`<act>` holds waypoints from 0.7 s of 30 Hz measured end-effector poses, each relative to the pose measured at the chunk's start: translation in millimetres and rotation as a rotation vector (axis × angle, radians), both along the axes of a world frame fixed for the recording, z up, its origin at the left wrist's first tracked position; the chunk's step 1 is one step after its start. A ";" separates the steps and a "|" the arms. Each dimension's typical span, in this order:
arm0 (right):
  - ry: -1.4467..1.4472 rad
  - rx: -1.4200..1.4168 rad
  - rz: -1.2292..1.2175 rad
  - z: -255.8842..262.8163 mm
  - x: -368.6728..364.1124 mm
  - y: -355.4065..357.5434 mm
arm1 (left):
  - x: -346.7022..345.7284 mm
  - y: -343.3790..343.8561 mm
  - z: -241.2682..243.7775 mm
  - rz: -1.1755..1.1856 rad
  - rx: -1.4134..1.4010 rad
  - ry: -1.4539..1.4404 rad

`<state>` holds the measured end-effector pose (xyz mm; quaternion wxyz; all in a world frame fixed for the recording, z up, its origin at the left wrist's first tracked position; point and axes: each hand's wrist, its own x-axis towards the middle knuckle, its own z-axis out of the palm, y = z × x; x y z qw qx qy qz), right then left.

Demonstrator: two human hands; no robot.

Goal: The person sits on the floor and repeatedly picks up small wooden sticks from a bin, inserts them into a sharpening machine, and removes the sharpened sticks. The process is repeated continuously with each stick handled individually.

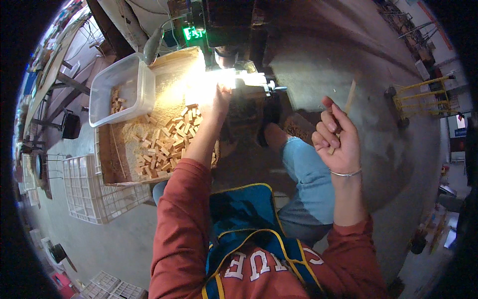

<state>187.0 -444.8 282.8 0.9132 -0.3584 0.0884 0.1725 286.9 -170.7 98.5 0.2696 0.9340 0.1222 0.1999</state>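
My left hand reaches into the glare under the head of a machine; its fingertips are washed out by the light, so what they touch is hidden. My right hand is raised over my knee, its fingers curled round a thin wooden stick that sticks out above and below the fist. Many small wooden blocks lie heaped with sawdust in a shallow box left of my left forearm. A clear plastic tub, holding a few more blocks, rests on that box.
A lamp hangs by the tub. White plastic crates stand on the floor below the box. A metal clamp handle juts out right of the bright work spot. A yellow-framed cart stands at the far right.
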 end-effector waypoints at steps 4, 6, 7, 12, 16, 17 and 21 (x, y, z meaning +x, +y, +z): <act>-0.009 -0.003 0.001 -2.8 0.3 0.9 | -9.6 8.9 3.4 -0.035 0.139 -0.100; -0.017 -0.023 -0.007 -4.1 0.5 0.9 | -15.5 13.1 8.3 -0.106 0.266 -0.083; -0.033 -0.023 -0.006 -4.8 0.4 1.0 | -17.7 14.6 11.1 -0.099 0.316 -0.104; -0.008 -0.025 -0.012 -6.7 1.7 2.0 | -23.2 32.0 25.1 -0.192 0.475 -0.279; 0.034 -0.070 -0.045 -8.6 0.1 9.6 | -28.2 46.0 41.1 -0.176 -0.037 -0.224; 0.031 -0.111 -0.012 -10.9 -1.7 15.3 | -32.9 45.7 46.9 -0.171 -0.453 -0.229; 0.084 -0.251 0.125 -27.1 -15.5 48.3 | -78.0 32.2 70.5 -0.187 -1.715 0.045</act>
